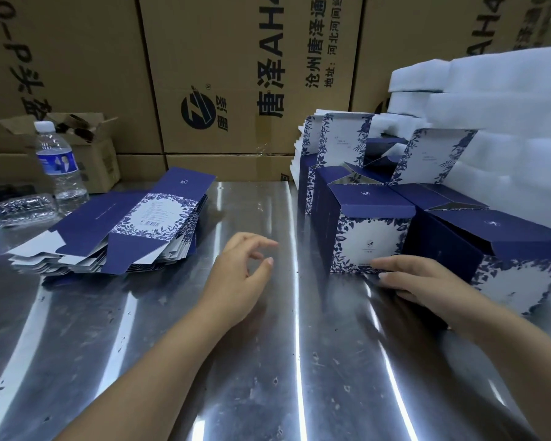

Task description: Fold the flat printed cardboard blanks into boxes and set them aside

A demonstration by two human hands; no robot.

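Hands are held apart, the left hand (239, 275) loose and empty, the right hand (417, 281) laid flat-fingered against a folded box (369, 237) apparently being set aside among others; next, one must be lifted from the stack of blanks (124, 224) at left.

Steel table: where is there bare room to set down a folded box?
Bare steel runs between the stack of blanks and the folded boxes, back to the brown cartons; the left hand hovers there. The near part of the table is bare too. Crowded: the right side, where the right hand touches a box, and the far left by the water bottle.
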